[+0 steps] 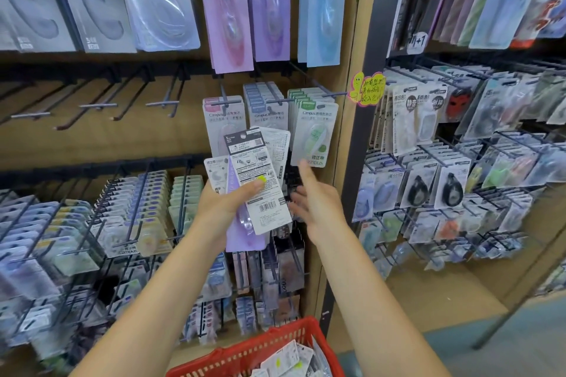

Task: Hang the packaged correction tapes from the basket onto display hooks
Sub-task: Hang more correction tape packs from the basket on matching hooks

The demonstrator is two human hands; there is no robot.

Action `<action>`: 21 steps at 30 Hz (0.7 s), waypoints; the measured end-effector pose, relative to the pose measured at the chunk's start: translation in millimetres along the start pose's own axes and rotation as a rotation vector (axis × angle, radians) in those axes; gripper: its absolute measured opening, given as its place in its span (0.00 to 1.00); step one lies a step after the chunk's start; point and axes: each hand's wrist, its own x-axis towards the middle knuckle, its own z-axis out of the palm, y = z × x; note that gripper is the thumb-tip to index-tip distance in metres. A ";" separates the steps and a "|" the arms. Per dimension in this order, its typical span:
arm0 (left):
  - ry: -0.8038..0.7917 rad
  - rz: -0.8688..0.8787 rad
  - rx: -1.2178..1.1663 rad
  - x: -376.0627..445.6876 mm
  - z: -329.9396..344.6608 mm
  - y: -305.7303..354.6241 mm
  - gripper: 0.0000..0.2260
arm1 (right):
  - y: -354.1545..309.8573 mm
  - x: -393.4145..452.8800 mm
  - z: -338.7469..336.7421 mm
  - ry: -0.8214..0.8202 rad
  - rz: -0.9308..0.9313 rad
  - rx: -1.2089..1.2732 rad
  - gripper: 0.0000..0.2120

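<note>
A red basket (245, 352) sat at the bottom edge, nearest the camera, with loose packs (288, 360) of correction tape lying in it, some showing yellow-green spots.

Above it both bare forearms reached up toward the shelving. The left hand (222, 203) gripped a fanned stack (255, 180) of packs — thumb pressed across the front one, fingers curled behind. The front pack showed its printed back, with a barcode near its lower end, and a lilac pack stuck out below the rest. The right hand (318, 203) was just beside the stack, to its right, fingers straight and spread, holding nothing; whether its fingertips touched the stack's edge could not be told.

Behind the hands, three hooks carried rows of packs: a pink row (223, 119), a blue row (266, 101) and a green row (314, 128). The stack's top overlapped the pink and blue rows. To their left, several hooks (98, 105) on the wooden back panel stood bare. Lower left, more hooks held dense rows of packs (137, 202).

Higher up hung larger cards (269, 3) — grey, lilac, pink and pale blue. A yellow tag (366, 90) with handwriting was stuck to the upright post, and further right another rack (459, 162) was crowded with packs.
</note>
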 end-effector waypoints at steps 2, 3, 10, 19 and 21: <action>0.011 -0.001 -0.024 -0.5 -4.9 -4.0 0.29 | 14.3 -16.4 -1.4 -0.100 -0.104 -0.190 0.22; 0.023 -0.007 -0.040 -2.0 -6.6 -5.6 0.29 | 19.4 -24.0 -2.0 -0.191 -0.153 -0.257 0.20; 0.019 -0.043 -0.079 -20.7 -20.6 -10.4 0.28 | 35.0 -36.7 4.8 -0.344 -0.230 -0.368 0.10; 0.100 0.002 -0.104 -38.5 -42.7 0.4 0.28 | 46.1 -54.6 35.2 -0.383 -0.186 -0.360 0.14; 0.109 -0.007 -0.105 -41.4 -52.1 0.5 0.28 | 47.4 -56.9 43.5 -0.375 -0.175 -0.364 0.16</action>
